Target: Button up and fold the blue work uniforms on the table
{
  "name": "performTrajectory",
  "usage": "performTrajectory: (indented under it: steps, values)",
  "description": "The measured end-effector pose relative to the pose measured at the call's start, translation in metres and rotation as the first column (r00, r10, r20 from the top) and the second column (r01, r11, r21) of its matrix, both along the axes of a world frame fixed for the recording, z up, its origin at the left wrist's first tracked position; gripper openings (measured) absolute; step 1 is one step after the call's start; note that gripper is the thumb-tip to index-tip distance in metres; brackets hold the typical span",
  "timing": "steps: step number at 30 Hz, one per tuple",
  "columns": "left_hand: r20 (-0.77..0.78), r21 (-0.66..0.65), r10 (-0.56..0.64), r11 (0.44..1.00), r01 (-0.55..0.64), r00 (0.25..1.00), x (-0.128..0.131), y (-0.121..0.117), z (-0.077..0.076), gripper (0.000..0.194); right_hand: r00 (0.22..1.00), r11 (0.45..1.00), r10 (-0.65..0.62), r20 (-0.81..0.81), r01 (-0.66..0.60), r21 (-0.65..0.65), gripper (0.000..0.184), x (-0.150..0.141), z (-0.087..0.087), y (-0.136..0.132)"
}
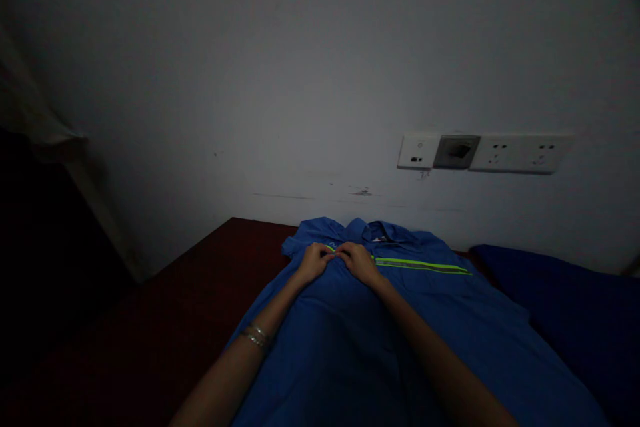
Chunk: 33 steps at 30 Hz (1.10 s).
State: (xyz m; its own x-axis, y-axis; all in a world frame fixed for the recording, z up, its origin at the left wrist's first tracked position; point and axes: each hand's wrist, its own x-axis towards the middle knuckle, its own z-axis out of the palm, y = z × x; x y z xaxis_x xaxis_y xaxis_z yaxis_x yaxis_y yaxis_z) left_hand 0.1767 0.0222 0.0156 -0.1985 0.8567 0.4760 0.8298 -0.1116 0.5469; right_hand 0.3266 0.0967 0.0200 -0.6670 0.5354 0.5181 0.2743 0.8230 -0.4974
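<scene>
A blue collared shirt (pixel 440 307) with a yellow-green and grey stripe across its chest lies spread on a dark red surface, collar toward the wall. My left hand (pixel 314 261) pinches the cloth at the chest, close to some light lettering. Right beside it, my right hand (pixel 357 261) pinches the cloth too, and the fingertips of both hands nearly meet. The bit of cloth between the fingers is small and dim. Two silvery bracelets (pixel 256 335) circle my left forearm.
Behind the shirt rises a pale wall (pixel 300 80) with scuff marks. A row of sockets and switches (pixel 480 153) is set in it at the right. Dark blue fabric (pixel 565 293) lies right of the shirt. The dark red surface (pixel 200 293) extends left, toward a dark area.
</scene>
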Motion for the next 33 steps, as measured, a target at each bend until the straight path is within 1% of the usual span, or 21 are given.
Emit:
performTrajectory:
  steps: [4,8,12,15,19,22,24,26,28,29,31,33]
  values:
    - [-0.044,0.044,0.059,0.997,-0.057,0.997,0.007,-0.004,0.001,0.006,0.998,0.999,0.032,-0.046,-0.033,-0.029,0.018,-0.004,-0.004,0.005]
    - [-0.087,0.083,0.037,0.996,-0.03,0.995,0.013,-0.009,0.004,0.007,0.988,0.99,0.109,-0.113,-0.118,-0.076,0.016,-0.005,-0.004,0.011]
    - [-0.097,0.106,0.045,0.994,-0.034,0.994,0.014,-0.01,0.003,0.009,0.977,0.986,0.112,-0.184,-0.132,-0.102,0.015,-0.003,0.0,0.015]
    - [-0.096,0.11,0.036,0.994,-0.026,0.995,0.013,-0.01,0.002,0.009,0.979,0.987,0.111,-0.169,-0.129,-0.097,0.014,-0.001,0.002,0.016]
    - [-0.102,0.101,0.022,0.995,-0.011,0.995,0.011,-0.008,0.0,0.009,0.983,0.979,0.154,-0.096,-0.165,-0.118,0.014,-0.002,0.001,0.015]
    - [-0.107,0.096,0.024,0.995,-0.014,0.994,0.01,-0.007,-0.001,0.01,0.982,0.975,0.176,-0.063,-0.183,-0.129,0.023,-0.002,-0.001,0.012]
    - [-0.105,0.096,0.025,0.995,-0.015,0.994,0.01,-0.006,-0.002,0.01,0.981,0.976,0.19,-0.039,-0.193,-0.097,0.033,-0.002,-0.002,0.011]
    - [-0.1,0.1,0.019,0.995,-0.009,0.995,0.01,-0.007,-0.001,0.01,0.98,0.979,0.198,-0.014,-0.198,-0.043,0.04,-0.002,-0.004,0.01]
    - [-0.091,0.112,0.009,0.994,0.001,0.996,0.01,-0.008,0.002,0.009,0.981,0.981,0.193,-0.019,-0.193,-0.011,0.041,-0.002,-0.005,0.01]
    - [-0.078,0.127,0.004,0.992,0.006,0.997,0.01,-0.008,0.005,0.01,0.982,0.983,0.184,-0.039,-0.184,-0.016,0.041,-0.002,-0.004,0.01]
    - [-0.031,0.189,0.02,0.982,-0.013,0.999,0.009,-0.011,0.012,0.012,0.984,0.985,0.156,-0.092,-0.162,-0.065,0.039,-0.002,-0.004,0.01]
    - [0.031,0.276,0.078,0.958,-0.084,0.996,0.009,-0.013,0.022,0.01,0.983,0.979,0.129,-0.131,-0.147,-0.144,0.034,-0.002,-0.002,0.011]
